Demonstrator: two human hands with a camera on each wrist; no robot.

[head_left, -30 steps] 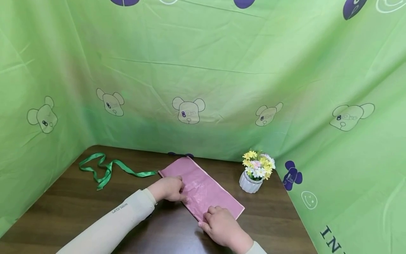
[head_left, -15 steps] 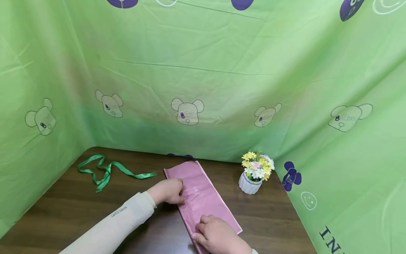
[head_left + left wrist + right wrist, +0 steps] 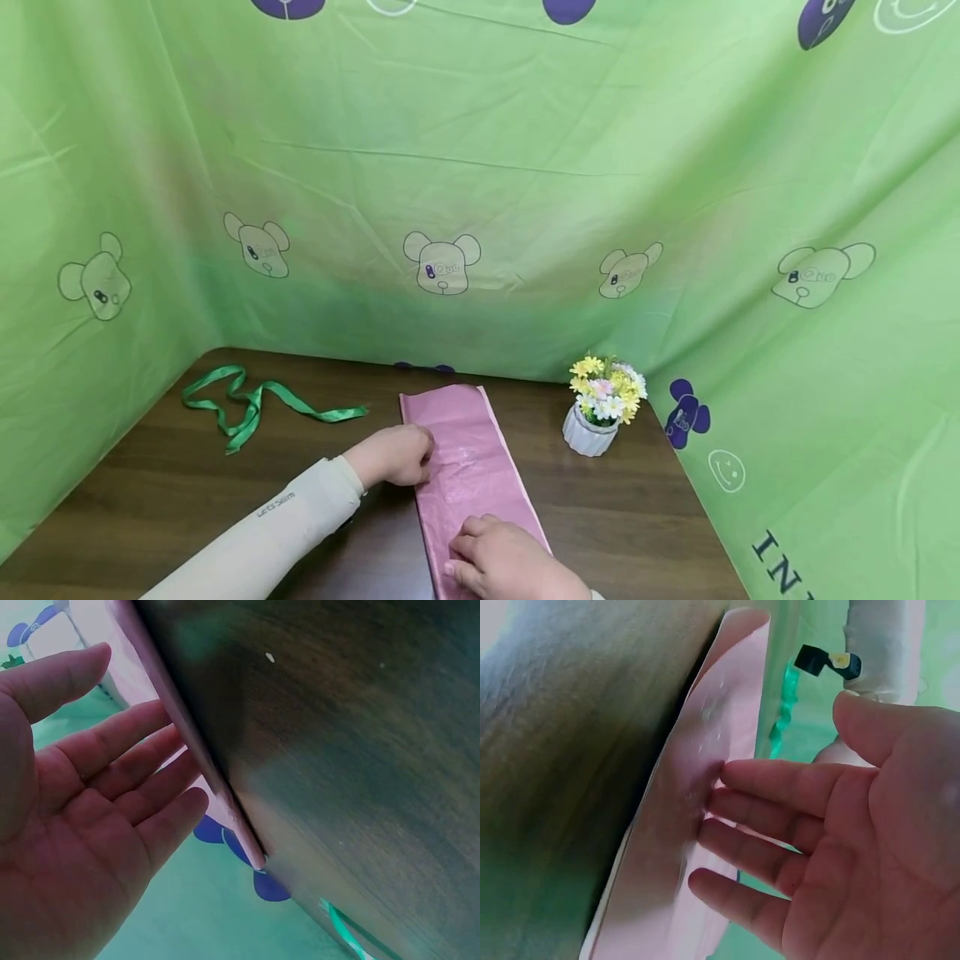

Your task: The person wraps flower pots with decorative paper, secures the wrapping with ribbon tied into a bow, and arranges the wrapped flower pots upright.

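Note:
A folded pink sheet, shiny and creased like wrapping paper, lies lengthwise on the table with a pale border along its right side. At its left edge is my left hand; in the left wrist view the fingertips touch the sheet's edge and the thumb stands apart. My right hand rests on the near part of the sheet. Its nearly straight fingers touch the pink surface in the right wrist view, thumb away from it. The sheet's near end runs out of the head view.
A loose green ribbon lies at the back left of the brown wooden table. Back right stands a small white pot of yellow, white and pink flowers. Green printed cloth encloses the back and sides.
The pink sheet has turned from a diagonal to nearly lengthwise, its near end swinging towards me and left. My right hand moved nearer and slightly left with it; my left hand shifted only a little.

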